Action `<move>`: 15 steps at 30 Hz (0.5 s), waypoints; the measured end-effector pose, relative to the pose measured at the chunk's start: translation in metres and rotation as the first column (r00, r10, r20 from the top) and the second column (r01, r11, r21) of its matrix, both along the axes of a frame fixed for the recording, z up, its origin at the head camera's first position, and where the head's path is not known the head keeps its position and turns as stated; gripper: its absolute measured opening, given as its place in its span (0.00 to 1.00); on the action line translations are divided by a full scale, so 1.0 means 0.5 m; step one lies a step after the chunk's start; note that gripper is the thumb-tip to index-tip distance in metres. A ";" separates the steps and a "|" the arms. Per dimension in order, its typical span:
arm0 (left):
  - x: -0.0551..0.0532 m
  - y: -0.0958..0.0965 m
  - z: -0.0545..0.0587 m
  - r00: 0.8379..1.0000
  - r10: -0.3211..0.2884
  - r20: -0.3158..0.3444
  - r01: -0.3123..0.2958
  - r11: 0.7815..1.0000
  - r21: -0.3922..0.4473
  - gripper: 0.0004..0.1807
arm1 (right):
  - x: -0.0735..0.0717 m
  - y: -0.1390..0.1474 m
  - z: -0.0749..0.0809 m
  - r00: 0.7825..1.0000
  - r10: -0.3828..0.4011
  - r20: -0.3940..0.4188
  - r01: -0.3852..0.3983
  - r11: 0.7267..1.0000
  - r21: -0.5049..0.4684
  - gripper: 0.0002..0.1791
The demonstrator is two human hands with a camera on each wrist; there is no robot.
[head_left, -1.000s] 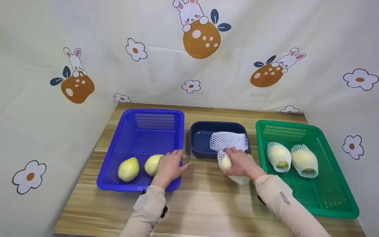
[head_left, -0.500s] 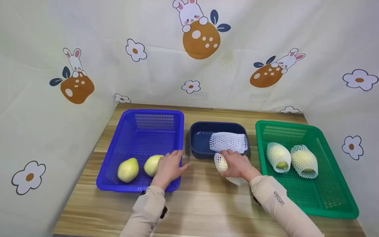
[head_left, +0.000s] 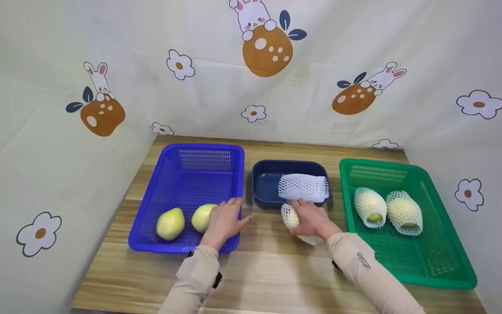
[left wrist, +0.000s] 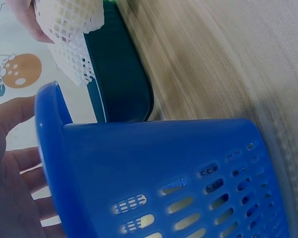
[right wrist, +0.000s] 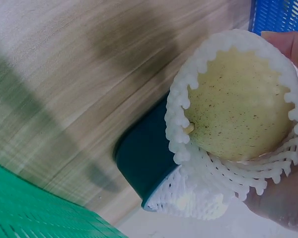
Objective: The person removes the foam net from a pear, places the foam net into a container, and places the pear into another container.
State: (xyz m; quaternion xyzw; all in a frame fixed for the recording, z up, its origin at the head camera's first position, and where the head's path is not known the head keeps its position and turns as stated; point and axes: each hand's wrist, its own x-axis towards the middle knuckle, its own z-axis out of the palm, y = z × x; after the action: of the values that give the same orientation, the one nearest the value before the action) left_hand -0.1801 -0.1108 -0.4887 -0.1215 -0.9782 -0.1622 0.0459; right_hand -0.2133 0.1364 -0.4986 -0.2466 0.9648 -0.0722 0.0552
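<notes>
My right hand (head_left: 314, 218) grips a pale yellow-green pear (right wrist: 241, 104) in a white foam net sleeve (right wrist: 180, 111), above the table in front of the dark blue box (head_left: 268, 187). The speckled end of the fruit shows through the sleeve's opening in the right wrist view. My left hand (head_left: 225, 220) lies over the right rim of the blue basket (head_left: 146, 209), its fingers spread loosely. Beneath it, a bare pear (head_left: 202, 218) is partly covered from the head view, and another pear (head_left: 170, 224) lies to its left.
White foam sleeves (head_left: 303, 187) lie in the right part of the dark blue box. On the right, the green basket (head_left: 408, 257) contains two sleeved pears (head_left: 369, 207). Patterned cloth (head_left: 216, 96) stands behind the wooden table (head_left: 259, 283).
My right hand has shifted slightly left with the sleeved pear, toward the middle of the table. The left hand has stayed at the blue basket's rim.
</notes>
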 end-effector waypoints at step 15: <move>0.002 0.001 0.002 1.000 0.005 -0.008 -0.005 1.000 -0.009 0.30 | -0.003 -0.012 -0.019 1.000 0.007 -0.002 -0.007 1.000 -0.011 0.41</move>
State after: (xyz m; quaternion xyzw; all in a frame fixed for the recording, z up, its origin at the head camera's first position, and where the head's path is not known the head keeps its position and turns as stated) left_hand -0.1790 -0.1105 -0.4875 -0.1197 -0.9790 -0.1572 0.0494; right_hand -0.2147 0.1305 -0.5082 -0.2505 0.9636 -0.0771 0.0534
